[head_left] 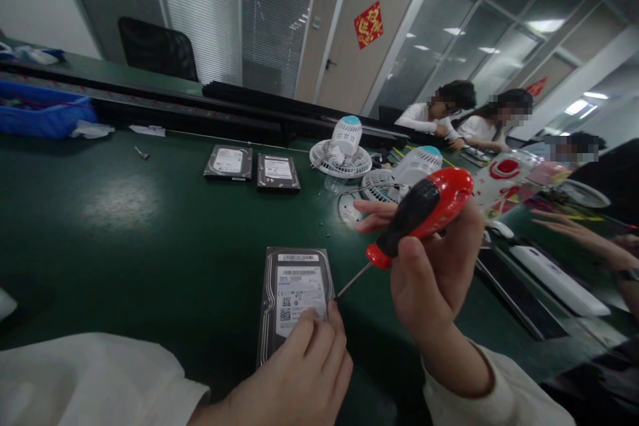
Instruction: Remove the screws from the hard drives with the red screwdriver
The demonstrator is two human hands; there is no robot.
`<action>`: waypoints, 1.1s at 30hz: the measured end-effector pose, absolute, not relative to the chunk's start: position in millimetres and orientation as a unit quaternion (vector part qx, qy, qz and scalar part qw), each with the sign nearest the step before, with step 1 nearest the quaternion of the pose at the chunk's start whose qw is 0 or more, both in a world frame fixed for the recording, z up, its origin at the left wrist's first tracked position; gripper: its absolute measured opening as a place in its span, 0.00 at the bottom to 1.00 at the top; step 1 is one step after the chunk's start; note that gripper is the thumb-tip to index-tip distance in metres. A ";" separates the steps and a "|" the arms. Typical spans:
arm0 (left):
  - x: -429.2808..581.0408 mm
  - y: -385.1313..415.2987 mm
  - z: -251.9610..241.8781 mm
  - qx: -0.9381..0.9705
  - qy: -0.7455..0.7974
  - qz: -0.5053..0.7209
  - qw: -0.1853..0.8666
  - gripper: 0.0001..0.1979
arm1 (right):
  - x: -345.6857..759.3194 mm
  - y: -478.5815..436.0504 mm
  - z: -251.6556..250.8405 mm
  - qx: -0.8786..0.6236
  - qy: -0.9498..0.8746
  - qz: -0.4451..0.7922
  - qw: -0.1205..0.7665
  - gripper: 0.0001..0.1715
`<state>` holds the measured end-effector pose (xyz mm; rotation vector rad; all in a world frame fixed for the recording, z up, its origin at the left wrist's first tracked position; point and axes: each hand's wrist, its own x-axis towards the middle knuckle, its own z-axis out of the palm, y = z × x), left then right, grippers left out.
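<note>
A hard drive point(299, 279) with a white label lies on the green table in front of me. My left hand point(309, 359) rests over its lower right part, fingers curled together and holding it by the right edge. Raised on the right, my right hand point(429, 273) is closed around the handle of a red and black screwdriver point(422, 213). The screwdriver slants down to the left, its tip at the drive's right edge beside my left fingertips. Whether a screw sits at the tip is hidden.
Two more hard drives point(229, 162) point(277, 172) lie farther back. Beyond are small white fans point(344, 146), tiny screws point(324, 229) and a blue bin point(44, 110). On the right are a black device point(522, 296), a white one point(556, 279) and another person's hand point(579, 233).
</note>
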<state>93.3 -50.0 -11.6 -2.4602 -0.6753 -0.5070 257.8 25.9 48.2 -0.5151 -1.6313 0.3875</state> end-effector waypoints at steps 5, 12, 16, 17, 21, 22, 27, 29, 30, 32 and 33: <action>92.5 -51.4 -8.8 -0.912 -0.251 -0.185 0.268 0.19 | 256.5 25.5 47.7 -0.239 -0.712 0.123 0.648 0.37; 92.0 -50.2 -10.0 -0.911 -0.247 -0.194 0.267 0.19 | 257.5 22.2 46.8 -0.229 -0.717 0.152 0.641 0.33; 91.8 -49.9 -10.8 -0.912 -0.247 -0.194 0.265 0.18 | 257.5 22.6 45.3 -0.220 -0.724 0.182 0.628 0.27; 91.7 -50.0 -10.7 -0.913 -0.247 -0.191 0.264 0.18 | 256.9 23.0 45.6 -0.220 -0.723 0.168 0.633 0.29; 91.4 -50.8 -9.7 -0.914 -0.249 -0.183 0.262 0.20 | 255.0 24.0 48.3 -0.227 -0.701 0.112 0.666 0.42; 91.4 -51.0 -9.3 -0.915 -0.249 -0.181 0.262 0.20 | 255.2 23.9 48.5 -0.225 -0.700 0.109 0.669 0.42; 91.8 -51.9 -7.5 -0.913 -0.250 -0.187 0.263 0.20 | 258.7 23.1 44.8 -0.226 -0.719 0.173 0.634 0.26; 91.6 -52.1 -6.9 -0.914 -0.253 -0.184 0.259 0.20 | 259.5 23.9 43.2 -0.215 -0.719 0.190 0.633 0.25; 91.3 -52.2 -6.7 -0.915 -0.252 -0.181 0.258 0.20 | 259.6 24.3 43.0 -0.208 -0.718 0.190 0.637 0.25; 90.7 -52.7 -6.4 -0.918 -0.246 -0.174 0.257 0.20 | 259.2 24.6 44.3 -0.207 -0.713 0.177 0.646 0.27; 90.5 -53.1 -6.3 -0.920 -0.244 -0.170 0.256 0.20 | 258.7 24.1 45.8 -0.212 -0.707 0.168 0.653 0.27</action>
